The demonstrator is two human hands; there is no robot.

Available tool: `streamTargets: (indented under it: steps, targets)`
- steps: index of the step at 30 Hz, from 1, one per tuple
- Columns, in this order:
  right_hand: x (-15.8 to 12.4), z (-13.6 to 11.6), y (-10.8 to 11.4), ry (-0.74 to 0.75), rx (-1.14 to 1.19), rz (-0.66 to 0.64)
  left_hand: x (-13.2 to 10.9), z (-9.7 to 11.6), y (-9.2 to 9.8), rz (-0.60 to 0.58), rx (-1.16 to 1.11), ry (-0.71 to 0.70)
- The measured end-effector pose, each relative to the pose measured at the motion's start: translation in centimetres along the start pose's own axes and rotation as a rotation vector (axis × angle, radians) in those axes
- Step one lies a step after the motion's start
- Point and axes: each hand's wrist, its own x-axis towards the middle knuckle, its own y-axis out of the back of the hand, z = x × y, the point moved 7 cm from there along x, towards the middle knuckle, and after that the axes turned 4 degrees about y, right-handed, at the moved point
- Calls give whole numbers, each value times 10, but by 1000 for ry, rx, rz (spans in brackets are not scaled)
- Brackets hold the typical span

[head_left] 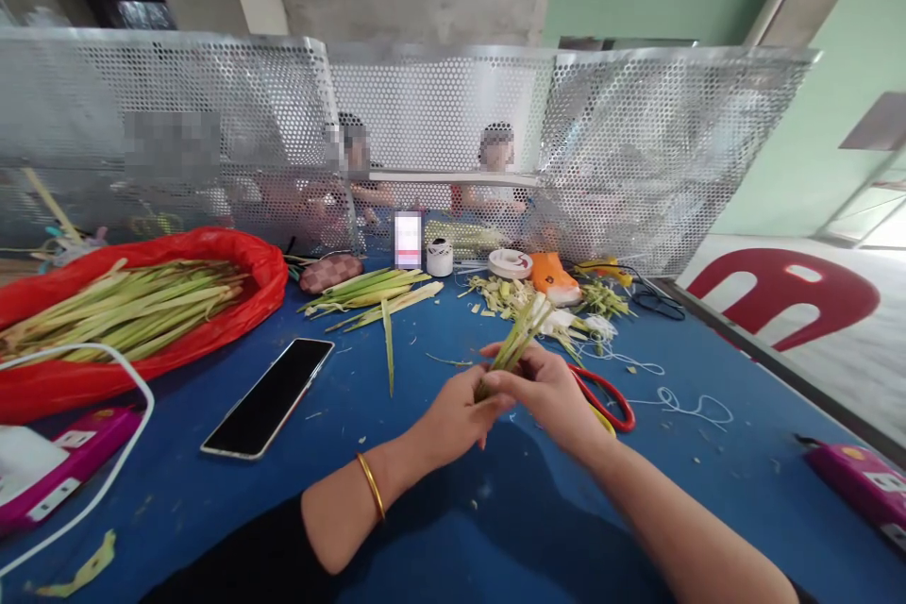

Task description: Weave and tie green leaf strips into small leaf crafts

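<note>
Between my hands, a small bundle of green plant leaves (522, 332) is held tilted up and away from me above the blue table (439, 510). My left hand (463, 406) is closed around the bundle's lower end, and my right hand (548, 387) grips it from the other side, thumb across the stalks. Beside my right wrist lie red-handled scissors (614, 401), partly hidden under that hand. Beyond the hands is a heap of leaf scraps (499, 297). Several longer green leaves (375, 293) lie to its left.
At the left, a red plastic bag (273, 278) holds many long leaves, near a black phone (273, 396) and a purple power strip (75, 462). White string (683, 406) trails at the right. An orange-and-white packet (554, 278) and a tape roll (510, 264) stand before a perforated metal screen (439, 104).
</note>
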Motion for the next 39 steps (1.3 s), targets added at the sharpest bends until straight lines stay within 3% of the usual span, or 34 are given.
streamTargets:
  steps: [3,7,10,15,18,23,26,29,32,39]
  targets:
    - [-5,-3,-6,27,-8,-17,0,-1,-1,-39,19,18]
    - [-6,-17,0,192,-239,12,2,4,9,-56,-89,51]
    - [-4,-17,0,195,-325,-47,4,9,26,50,-136,40]
    - [-6,-13,-5,195,-356,-81,5,-1,49,275,-41,141]
    - [-10,-15,-12,219,-350,-143,5,-6,52,313,27,157]
    - [-10,-16,-15,206,-311,-159,5,-11,47,271,35,186]
    - [-7,-12,-13,156,-247,-145,4,-3,45,258,42,134]
    - [-3,-3,-9,22,-95,-89,2,11,31,120,-28,34]
    - [-3,4,-10,-100,92,-73,-3,14,11,-79,-157,50]
    - [-2,8,-7,-117,80,-37,-10,9,4,-167,3,136]
